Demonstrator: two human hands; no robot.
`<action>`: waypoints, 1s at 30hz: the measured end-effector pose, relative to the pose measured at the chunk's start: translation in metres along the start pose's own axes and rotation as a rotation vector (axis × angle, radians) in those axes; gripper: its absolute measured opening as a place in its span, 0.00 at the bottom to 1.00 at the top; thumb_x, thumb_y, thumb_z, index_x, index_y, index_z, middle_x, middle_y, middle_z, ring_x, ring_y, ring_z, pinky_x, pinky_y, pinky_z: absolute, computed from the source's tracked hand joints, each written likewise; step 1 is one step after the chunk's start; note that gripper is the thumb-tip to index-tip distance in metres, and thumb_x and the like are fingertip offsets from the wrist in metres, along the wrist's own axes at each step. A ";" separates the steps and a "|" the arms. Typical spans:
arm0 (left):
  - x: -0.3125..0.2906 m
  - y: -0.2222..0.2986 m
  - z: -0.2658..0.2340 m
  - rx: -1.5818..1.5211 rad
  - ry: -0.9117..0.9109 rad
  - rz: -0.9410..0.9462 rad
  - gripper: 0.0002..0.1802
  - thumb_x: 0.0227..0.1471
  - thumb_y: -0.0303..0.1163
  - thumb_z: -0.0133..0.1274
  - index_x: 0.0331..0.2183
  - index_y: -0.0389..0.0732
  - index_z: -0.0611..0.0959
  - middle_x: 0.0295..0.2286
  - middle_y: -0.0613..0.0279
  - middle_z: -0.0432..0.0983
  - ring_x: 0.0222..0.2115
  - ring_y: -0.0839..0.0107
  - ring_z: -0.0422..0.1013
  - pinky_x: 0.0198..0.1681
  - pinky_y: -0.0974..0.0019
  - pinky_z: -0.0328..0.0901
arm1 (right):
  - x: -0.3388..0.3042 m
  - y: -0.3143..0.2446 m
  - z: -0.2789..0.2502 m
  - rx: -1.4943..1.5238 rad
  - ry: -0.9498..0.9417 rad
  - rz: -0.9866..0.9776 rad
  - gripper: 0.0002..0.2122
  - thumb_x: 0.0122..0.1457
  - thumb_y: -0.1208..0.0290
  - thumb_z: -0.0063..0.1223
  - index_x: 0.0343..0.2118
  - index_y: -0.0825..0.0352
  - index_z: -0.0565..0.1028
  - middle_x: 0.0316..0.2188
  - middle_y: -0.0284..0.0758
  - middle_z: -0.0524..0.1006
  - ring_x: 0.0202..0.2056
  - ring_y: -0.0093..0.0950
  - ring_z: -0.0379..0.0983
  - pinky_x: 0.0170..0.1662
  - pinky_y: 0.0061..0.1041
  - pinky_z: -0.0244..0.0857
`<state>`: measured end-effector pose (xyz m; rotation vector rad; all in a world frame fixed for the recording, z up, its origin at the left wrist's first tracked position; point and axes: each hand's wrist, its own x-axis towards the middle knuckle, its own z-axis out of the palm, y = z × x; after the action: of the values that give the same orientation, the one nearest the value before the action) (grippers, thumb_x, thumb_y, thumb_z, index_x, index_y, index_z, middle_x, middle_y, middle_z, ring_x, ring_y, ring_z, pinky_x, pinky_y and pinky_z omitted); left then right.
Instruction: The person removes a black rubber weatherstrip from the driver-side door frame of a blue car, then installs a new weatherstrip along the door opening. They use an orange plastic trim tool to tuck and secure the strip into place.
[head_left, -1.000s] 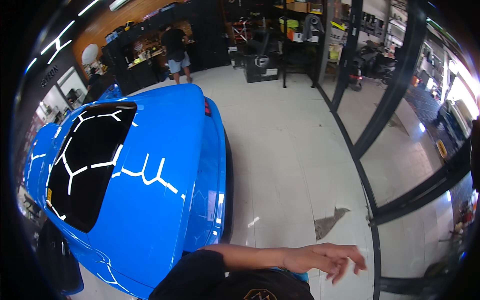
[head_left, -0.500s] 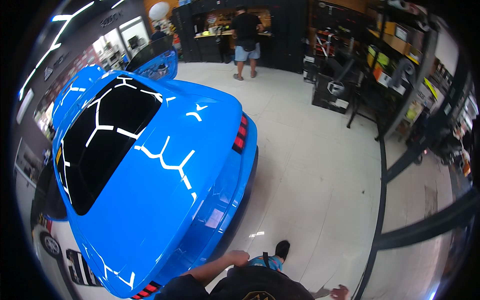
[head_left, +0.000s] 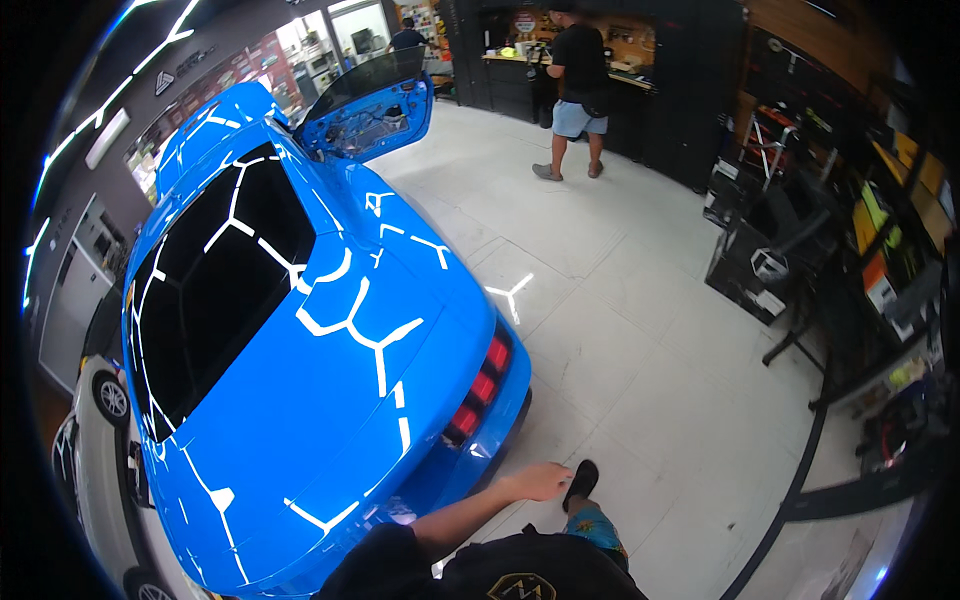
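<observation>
My left forearm reaches in from the lower edge, and my left hand (head_left: 538,482) hangs beside the rear corner of a blue car (head_left: 330,380), apart from it. Its fingers look loosely curled; what they hold, if anything, is hidden. The red tail light (head_left: 480,390) is the part of the car nearest this hand. My right hand is out of view. Below, my foot in a dark shoe (head_left: 581,486) is on the pale tiled floor (head_left: 640,400).
Past the car's open door (head_left: 370,115), a person in a black shirt (head_left: 578,75) stands at a workbench (head_left: 625,78). A black box (head_left: 755,275) and loaded shelves stand to the right, near a dark frame (head_left: 775,535). A light-coloured car (head_left: 100,490) is at the left.
My view has turned left and moved closer to the blue car's near rear corner. My left hand has swung forward and right. My right hand has left the picture.
</observation>
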<state>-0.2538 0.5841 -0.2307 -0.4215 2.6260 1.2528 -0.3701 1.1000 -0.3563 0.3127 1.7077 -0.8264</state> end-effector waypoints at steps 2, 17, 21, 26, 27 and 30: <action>0.035 -0.021 -0.018 0.134 -0.125 -0.152 0.19 0.57 0.36 0.47 0.47 0.38 0.78 0.42 0.44 0.77 0.44 0.45 0.74 0.47 0.48 0.67 | 0.038 -0.064 -0.038 -0.049 -0.013 0.031 0.31 0.63 0.56 0.51 0.65 0.63 0.57 0.55 0.44 0.70 0.52 0.36 0.70 0.58 0.49 0.60; 0.278 -0.150 -0.235 -0.262 0.106 -0.577 0.25 0.58 0.39 0.46 0.55 0.40 0.75 0.46 0.43 0.77 0.48 0.46 0.73 0.53 0.52 0.66 | 0.316 -0.792 -0.041 -0.300 0.143 -0.475 0.18 0.64 0.59 0.46 0.51 0.65 0.71 0.31 0.41 0.79 0.27 0.31 0.78 0.27 0.34 0.74; 0.373 -0.180 -0.348 -0.282 0.137 -0.554 0.25 0.61 0.40 0.42 0.57 0.42 0.73 0.48 0.42 0.76 0.50 0.45 0.71 0.54 0.51 0.64 | 0.422 -0.843 -0.002 -0.413 -0.063 -0.178 0.20 0.63 0.58 0.48 0.54 0.65 0.69 0.34 0.48 0.79 0.31 0.43 0.79 0.30 0.46 0.76; 0.405 -0.231 -0.487 -0.260 0.359 -0.591 0.22 0.60 0.36 0.44 0.54 0.40 0.76 0.43 0.46 0.79 0.45 0.48 0.74 0.50 0.51 0.67 | 0.464 -0.904 0.056 -0.652 -0.273 -0.072 0.19 0.63 0.66 0.49 0.55 0.66 0.67 0.36 0.51 0.79 0.34 0.46 0.79 0.32 0.45 0.73; 0.414 -0.244 -0.513 -0.269 0.406 -0.597 0.22 0.60 0.36 0.44 0.54 0.41 0.76 0.43 0.46 0.79 0.45 0.48 0.74 0.50 0.51 0.67 | 0.470 -0.928 0.071 -0.664 -0.274 -0.064 0.19 0.63 0.66 0.49 0.55 0.66 0.67 0.36 0.51 0.79 0.34 0.46 0.79 0.32 0.45 0.73; 0.440 -0.292 -0.585 -0.199 0.457 -0.660 0.22 0.60 0.35 0.44 0.53 0.40 0.76 0.42 0.46 0.79 0.44 0.48 0.74 0.49 0.51 0.67 | 0.500 -1.006 0.109 -0.692 -0.278 -0.065 0.19 0.62 0.66 0.49 0.54 0.66 0.67 0.36 0.51 0.79 0.35 0.46 0.78 0.33 0.45 0.72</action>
<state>-0.6017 -0.1233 -0.2115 -1.6155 2.3289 1.2747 -1.0455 0.2026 -0.4682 -0.3164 1.6334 -0.2671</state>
